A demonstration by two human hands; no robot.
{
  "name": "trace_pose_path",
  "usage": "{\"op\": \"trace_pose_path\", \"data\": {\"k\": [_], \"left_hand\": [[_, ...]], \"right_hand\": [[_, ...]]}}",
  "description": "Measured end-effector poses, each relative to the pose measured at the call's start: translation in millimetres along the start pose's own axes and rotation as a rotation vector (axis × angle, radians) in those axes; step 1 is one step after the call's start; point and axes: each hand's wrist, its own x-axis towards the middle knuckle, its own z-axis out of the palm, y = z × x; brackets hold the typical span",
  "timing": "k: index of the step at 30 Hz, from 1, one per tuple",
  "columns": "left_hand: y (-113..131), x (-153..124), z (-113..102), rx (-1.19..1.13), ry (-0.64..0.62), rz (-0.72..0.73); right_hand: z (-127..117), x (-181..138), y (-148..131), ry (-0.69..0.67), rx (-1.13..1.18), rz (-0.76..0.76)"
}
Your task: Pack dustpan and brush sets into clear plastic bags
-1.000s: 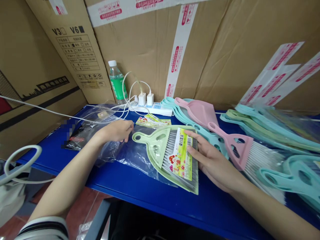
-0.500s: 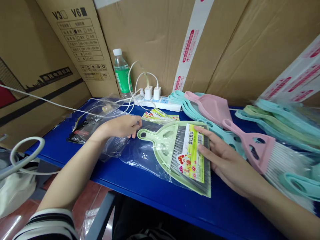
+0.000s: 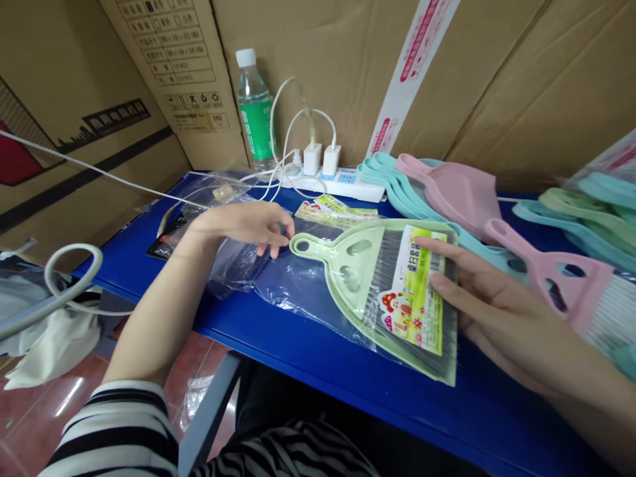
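Note:
A pale green dustpan [image 3: 348, 308] lies flat, a matching green brush [image 3: 365, 246] with grey bristles nested on it. Over the bristles sits a printed label card [image 3: 420, 291]. My right hand [image 3: 489, 308] grips the bristle end of the set, thumb and forefinger over the card; its other fingers are hidden beneath. My left hand [image 3: 256, 228] is close to the looped handle end, fingers loosely bent and apart; whether a fingertip touches the handle is unclear. A clear plastic bag [image 3: 293, 286] spreads below the handle and along the dustpan's lower edge.
More label cards [image 3: 332, 211] lie behind the set. A power strip [image 3: 355, 185] with chargers and cables stands at the back beside a water bottle [image 3: 257, 122]. Turquoise dustpans [image 3: 392, 192], a pink dustpan [image 3: 462, 192] and a pink brush [image 3: 566, 278] are to the right.
The whole view has shifted, so the table appears farther right. My left fingers are a little more spread beside the handle. My right hand keeps its hold on the set.

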Motion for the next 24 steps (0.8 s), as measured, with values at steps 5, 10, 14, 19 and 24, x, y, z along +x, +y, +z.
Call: {"op": "trace_pose_path", "data": {"k": [5,10,14,19,24], "left_hand": [[-1,0,-3,-0.04,-0.025,-0.04],[-1,0,0,-0.028,-0.03,-0.034],[-2,1,3,0.021,-0.032,-0.028],[3,2,7,0.071,-0.014,-0.095],[6,1,6,0.095,-0.002,-0.096]], "right_hand": [[0,0,3,0.027,0.004,-0.002],[0,1,13,0.04,-0.04,0.013],[0,2,19,-0.004,-0.119,0.033],[2,-1,13,-0.053,-0.052,0.094],[2,-4,8,-0.038,-0.064,0.093]]}}
